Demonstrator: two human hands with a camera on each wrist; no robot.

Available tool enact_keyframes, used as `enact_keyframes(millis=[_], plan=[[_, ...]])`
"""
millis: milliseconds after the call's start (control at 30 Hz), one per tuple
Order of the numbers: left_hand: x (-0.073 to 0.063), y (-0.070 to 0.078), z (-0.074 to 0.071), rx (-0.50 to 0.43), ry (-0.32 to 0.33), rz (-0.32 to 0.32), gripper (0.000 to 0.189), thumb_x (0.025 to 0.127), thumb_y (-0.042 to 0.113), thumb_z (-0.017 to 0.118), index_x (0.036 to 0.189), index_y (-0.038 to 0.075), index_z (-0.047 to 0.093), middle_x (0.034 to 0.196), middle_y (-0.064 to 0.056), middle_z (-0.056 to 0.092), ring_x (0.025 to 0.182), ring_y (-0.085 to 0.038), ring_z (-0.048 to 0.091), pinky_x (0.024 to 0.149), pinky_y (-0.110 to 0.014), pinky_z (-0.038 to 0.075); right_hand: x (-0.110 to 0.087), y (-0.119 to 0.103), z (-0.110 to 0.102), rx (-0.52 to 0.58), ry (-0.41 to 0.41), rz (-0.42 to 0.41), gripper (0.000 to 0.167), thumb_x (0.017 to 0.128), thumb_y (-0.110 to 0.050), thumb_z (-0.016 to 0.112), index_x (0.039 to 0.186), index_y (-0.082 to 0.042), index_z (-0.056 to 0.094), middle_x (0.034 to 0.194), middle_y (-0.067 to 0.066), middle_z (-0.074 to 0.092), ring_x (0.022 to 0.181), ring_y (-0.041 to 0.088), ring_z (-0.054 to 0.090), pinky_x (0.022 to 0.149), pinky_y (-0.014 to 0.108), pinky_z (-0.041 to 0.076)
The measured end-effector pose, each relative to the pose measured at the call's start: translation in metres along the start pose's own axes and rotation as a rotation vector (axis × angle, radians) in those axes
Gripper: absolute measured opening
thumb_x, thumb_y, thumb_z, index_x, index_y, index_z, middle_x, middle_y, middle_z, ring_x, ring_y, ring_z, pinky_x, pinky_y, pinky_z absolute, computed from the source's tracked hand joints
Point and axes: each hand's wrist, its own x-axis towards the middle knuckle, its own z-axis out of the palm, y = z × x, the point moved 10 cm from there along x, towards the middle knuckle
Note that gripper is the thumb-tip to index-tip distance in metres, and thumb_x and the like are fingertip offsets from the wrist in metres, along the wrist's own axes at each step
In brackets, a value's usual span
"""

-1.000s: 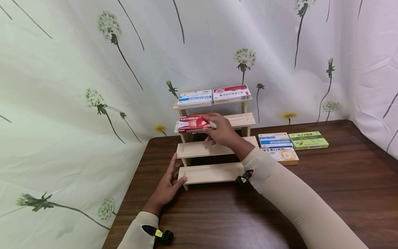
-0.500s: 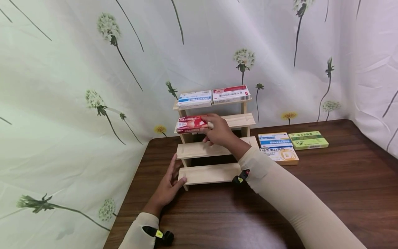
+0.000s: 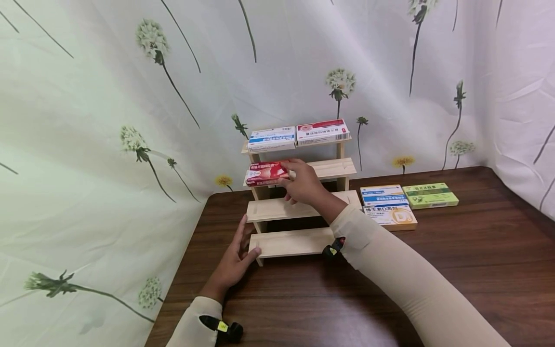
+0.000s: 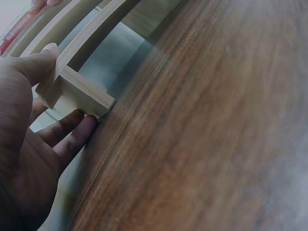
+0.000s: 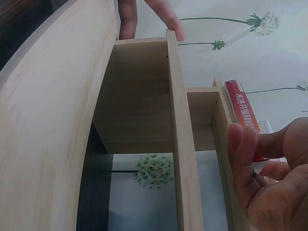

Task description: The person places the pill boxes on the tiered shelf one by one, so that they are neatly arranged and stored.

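Observation:
A red and white medicine box (image 3: 262, 173) lies at the left of the second tier from the top on a stepped wooden rack (image 3: 290, 243). My right hand (image 3: 305, 183) pinches the box's right end between thumb and fingers. In the right wrist view, the red medicine box (image 5: 241, 106) is partly hidden behind the right hand (image 5: 272, 175). At the rack's lower left end, my left hand (image 3: 233, 262) holds the side. Its thumb lies on the lowest tier, and in the left wrist view the fingers of the left hand (image 4: 36, 139) reach round the end support.
On the top tier lie a blue and white box (image 3: 272, 139) and a red and white box (image 3: 323, 131). Right of the rack, a blue and white box (image 3: 381, 195), a vitamin D box (image 3: 392, 217) and a green box (image 3: 430, 195) lie on the brown table (image 3: 468, 270).
The red medicine box has moved slightly left and come down onto the second tier with my right hand still at its end. The left hand stays in place.

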Motion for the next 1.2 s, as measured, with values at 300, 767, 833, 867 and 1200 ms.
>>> enact_keyframes(millis=[300, 767, 833, 867, 1200], plan=[[0.000, 0.000, 0.000, -0.003, 0.001, -0.003, 0.099, 0.110, 0.018, 0.068, 0.177, 0.037, -0.001, 0.178, -0.021, 0.031, 0.158, -0.049, 0.042, 0.104, -0.032, 0.059, 0.000, 0.001, 0.001, -0.054, -0.006, -0.018, 0.068, 0.108, -0.015, 0.071, 0.170, -0.012, 0.041, 0.175, 0.007, 0.038, 0.059, 0.021, 0.070, 0.054, 0.033, 0.060], [0.000, -0.002, -0.001, -0.006, 0.001, -0.012, 0.099, 0.110, 0.019, 0.069, 0.177, 0.038, -0.001, 0.178, -0.020, 0.031, 0.158, -0.048, 0.043, 0.105, -0.032, 0.058, -0.001, 0.006, -0.001, -0.067, 0.014, -0.018, 0.074, 0.105, -0.017, 0.075, 0.171, -0.018, 0.041, 0.173, 0.007, 0.043, 0.055, 0.022, 0.068, 0.053, 0.033, 0.059], [0.000, -0.002, -0.001, -0.006, 0.003, -0.012, 0.099, 0.109, 0.019, 0.069, 0.177, 0.038, -0.001, 0.178, -0.020, 0.032, 0.158, -0.048, 0.043, 0.105, -0.032, 0.058, -0.002, 0.006, -0.002, -0.063, 0.022, -0.030, 0.077, 0.103, -0.015, 0.078, 0.171, -0.018, 0.040, 0.175, 0.007, 0.041, 0.054, 0.022, 0.067, 0.053, 0.033, 0.058], [0.000, -0.002, -0.001, -0.008, 0.004, -0.013, 0.099, 0.109, 0.020, 0.070, 0.177, 0.039, -0.001, 0.178, -0.019, 0.032, 0.158, -0.047, 0.043, 0.105, -0.032, 0.058, -0.003, 0.007, -0.003, -0.062, 0.024, -0.036, 0.079, 0.102, -0.015, 0.079, 0.171, -0.018, 0.040, 0.177, 0.008, 0.039, 0.054, 0.022, 0.066, 0.053, 0.033, 0.058], [0.000, -0.003, -0.001, -0.001, 0.004, -0.008, 0.099, 0.110, 0.020, 0.069, 0.177, 0.038, -0.001, 0.179, -0.020, 0.031, 0.159, -0.048, 0.041, 0.105, -0.033, 0.058, -0.012, 0.010, -0.013, -0.120, 0.030, -0.084, 0.079, 0.103, -0.017, 0.079, 0.171, -0.020, 0.039, 0.182, 0.016, 0.024, 0.054, 0.020, 0.068, 0.055, 0.033, 0.058]])
